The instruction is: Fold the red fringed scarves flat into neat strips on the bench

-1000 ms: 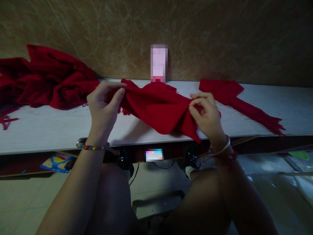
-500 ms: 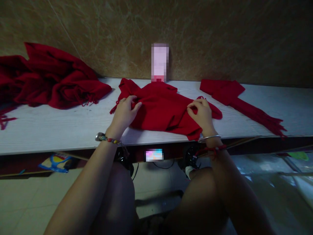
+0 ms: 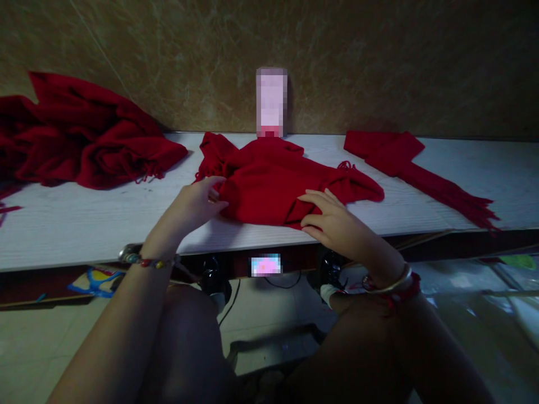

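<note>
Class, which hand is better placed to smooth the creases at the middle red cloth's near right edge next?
Probably the right hand: it is spread at those creases in the middle red cloth, while the left hand is at the cloth's left side.

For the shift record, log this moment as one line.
middle red cloth: lies on white surface | left hand: open at cloth's left edge, contact unclear | right hand: open, on cloth's near right part

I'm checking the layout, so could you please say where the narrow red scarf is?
In the head view, the narrow red scarf lies at the right on the white bench, near the wall, right of the red cloth by the right hand.
</note>
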A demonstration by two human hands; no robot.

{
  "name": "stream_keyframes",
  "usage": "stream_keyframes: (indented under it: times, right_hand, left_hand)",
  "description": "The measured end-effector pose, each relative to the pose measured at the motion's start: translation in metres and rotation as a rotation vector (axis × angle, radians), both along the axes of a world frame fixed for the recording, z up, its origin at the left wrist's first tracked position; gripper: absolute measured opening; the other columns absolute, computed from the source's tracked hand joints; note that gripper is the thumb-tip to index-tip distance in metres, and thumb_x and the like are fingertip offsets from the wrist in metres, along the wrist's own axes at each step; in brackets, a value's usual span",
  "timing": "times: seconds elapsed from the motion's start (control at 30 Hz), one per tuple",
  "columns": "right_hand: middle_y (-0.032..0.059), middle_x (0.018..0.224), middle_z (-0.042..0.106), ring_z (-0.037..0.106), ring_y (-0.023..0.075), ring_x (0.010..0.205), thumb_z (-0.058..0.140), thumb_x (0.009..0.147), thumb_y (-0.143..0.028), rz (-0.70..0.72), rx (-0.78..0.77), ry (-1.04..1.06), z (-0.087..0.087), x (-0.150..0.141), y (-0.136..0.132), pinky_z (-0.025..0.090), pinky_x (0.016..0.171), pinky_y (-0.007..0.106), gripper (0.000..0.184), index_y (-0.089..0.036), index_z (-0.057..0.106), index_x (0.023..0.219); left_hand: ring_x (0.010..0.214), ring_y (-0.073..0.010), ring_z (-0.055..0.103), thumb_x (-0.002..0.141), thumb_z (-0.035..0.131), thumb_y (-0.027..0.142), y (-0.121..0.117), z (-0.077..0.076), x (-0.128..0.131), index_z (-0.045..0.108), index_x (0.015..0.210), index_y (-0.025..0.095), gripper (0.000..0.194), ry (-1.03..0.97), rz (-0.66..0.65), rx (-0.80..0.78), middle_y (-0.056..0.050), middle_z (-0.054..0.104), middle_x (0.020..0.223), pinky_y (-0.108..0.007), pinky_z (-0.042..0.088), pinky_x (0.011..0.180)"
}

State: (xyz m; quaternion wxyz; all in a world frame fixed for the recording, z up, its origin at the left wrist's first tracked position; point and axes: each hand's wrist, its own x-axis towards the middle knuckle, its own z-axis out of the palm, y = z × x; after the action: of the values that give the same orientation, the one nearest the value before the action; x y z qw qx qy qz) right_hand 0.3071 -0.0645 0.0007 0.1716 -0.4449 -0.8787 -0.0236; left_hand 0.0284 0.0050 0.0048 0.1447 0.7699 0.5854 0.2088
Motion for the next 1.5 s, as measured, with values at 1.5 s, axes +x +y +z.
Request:
stream_keyframes:
  times: [1.5]
  right_hand:
    - [0.0097,0.125,0.054,0.045,0.028,0.122,0.056,0.081,-0.02,-0.199,0.185,0.181,-0.006,-0.022,0.015,0.03,0.104,0.057,0.028,-0.024,0.062,0.108]
  left_hand:
    - [0.095,-0.0237,0.06,0.071,0.059,0.029,-0.001,-0.002,0.025,0.053,0.107,0.016,0.038,-0.028,-0.076,0.097,-0.009,0.065,0.103,-0.037,0.046,0.084]
